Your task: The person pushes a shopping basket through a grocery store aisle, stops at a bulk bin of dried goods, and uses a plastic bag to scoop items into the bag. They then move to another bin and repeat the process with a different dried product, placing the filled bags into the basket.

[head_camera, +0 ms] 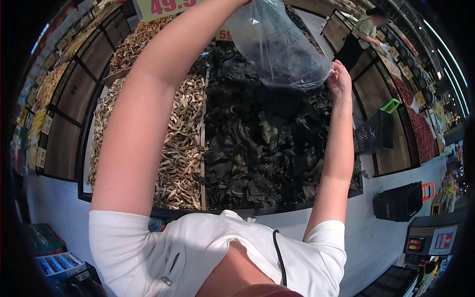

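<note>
A clear plastic bag (274,48) with faint printing hangs over a bin of dark, leafy dried goods (256,148), perhaps seaweed or black fungus. My right hand (340,80) pinches the bag's lower right corner between its fingers. Reaching up past the top edge of the picture, my left arm takes my left hand out of view beside the bag's upper end. Left of the dark leaves, past a thin wooden divider (203,148), lie pale brown dried strips (182,144), partly hidden by my left arm.
Price signs (163,9) stand among the bins. A black basket with a green handle (376,130) is at the right, and another black basket (397,202) sits on the floor. A person (365,35) is by the far right counter. Shelving cabinets (70,100) line the left.
</note>
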{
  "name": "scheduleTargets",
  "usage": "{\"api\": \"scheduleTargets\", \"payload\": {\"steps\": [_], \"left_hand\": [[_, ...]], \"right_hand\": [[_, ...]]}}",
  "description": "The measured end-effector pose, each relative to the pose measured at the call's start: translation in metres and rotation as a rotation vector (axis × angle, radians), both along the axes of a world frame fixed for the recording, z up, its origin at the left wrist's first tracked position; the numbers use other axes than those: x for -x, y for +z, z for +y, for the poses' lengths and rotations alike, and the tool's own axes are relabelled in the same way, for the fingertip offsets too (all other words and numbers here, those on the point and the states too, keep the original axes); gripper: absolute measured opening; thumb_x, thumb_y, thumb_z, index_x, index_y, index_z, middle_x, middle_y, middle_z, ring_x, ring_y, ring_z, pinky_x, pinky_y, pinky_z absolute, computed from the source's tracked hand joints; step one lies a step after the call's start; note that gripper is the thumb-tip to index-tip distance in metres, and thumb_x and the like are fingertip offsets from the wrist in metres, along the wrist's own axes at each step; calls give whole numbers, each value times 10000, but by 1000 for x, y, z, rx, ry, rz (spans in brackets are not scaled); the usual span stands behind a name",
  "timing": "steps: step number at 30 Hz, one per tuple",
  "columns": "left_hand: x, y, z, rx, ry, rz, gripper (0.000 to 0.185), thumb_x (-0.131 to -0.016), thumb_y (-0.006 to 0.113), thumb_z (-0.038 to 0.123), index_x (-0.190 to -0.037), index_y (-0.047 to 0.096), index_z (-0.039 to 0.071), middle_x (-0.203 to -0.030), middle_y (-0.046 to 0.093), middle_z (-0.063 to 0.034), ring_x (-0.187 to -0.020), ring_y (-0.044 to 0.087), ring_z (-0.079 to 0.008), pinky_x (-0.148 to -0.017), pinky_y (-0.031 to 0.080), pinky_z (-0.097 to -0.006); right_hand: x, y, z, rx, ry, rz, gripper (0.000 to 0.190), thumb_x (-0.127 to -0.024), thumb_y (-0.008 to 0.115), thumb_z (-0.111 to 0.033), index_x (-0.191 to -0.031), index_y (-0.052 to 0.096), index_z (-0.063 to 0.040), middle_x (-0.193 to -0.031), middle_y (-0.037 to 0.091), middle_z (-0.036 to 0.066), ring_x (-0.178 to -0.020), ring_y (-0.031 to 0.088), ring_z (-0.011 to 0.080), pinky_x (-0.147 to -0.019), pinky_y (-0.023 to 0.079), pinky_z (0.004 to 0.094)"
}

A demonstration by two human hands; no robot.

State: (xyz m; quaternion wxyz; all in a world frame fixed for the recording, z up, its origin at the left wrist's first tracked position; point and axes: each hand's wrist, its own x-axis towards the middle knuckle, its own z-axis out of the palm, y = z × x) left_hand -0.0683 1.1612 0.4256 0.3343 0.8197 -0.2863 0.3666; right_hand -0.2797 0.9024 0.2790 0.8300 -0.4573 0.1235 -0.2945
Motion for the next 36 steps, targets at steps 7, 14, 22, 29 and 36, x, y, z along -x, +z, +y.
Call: {"api": "scheduleTargets", "payload": {"steps": [7,14,22,29,36], "left_hand": [[-13,7,4,248,-328,-84,262,-823,542,279,-894,668,61,-885,648,-213,-860,629,-348,-742,490,-399],[-60,-7,42,447,-102,-461,288,-834,520,289,-841,657,36,-818,644,-202,-818,627,-361,-706,484,-422],[-57,-16,115,301,48,-99,335,-855,515,320,-819,621,4,-798,632,-225,-781,617,-390,-676,477,-429],[-32,-59,193,411,-68,-71,204,-855,549,188,-882,623,0,-751,615,-179,-664,592,-322,-620,464,-358],[78,-172,314,358,21,257,360,-843,642,188,-1121,511,-1,-972,593,-78,-859,572,-156,-775,481,-298]], "right_hand": [[-7,2,-7,-41,-23,-181,183,-828,595,-5,-986,521,-60,-740,574,34,-596,554,128,-562,490,266],[-8,11,23,-34,253,-344,167,-855,581,-24,-1015,534,-37,-760,589,55,-629,579,148,-573,513,266],[-3,23,73,31,416,-344,167,-867,581,-31,-1029,540,-27,-788,598,54,-649,596,146,-606,536,267],[23,49,140,163,330,-459,145,-861,601,-46,-1004,576,-36,-863,618,39,-774,606,131,-722,521,286],[97,4,292,601,17,-498,130,-789,604,65,-899,584,-1,-911,621,77,-852,592,153,-805,461,266]]}}
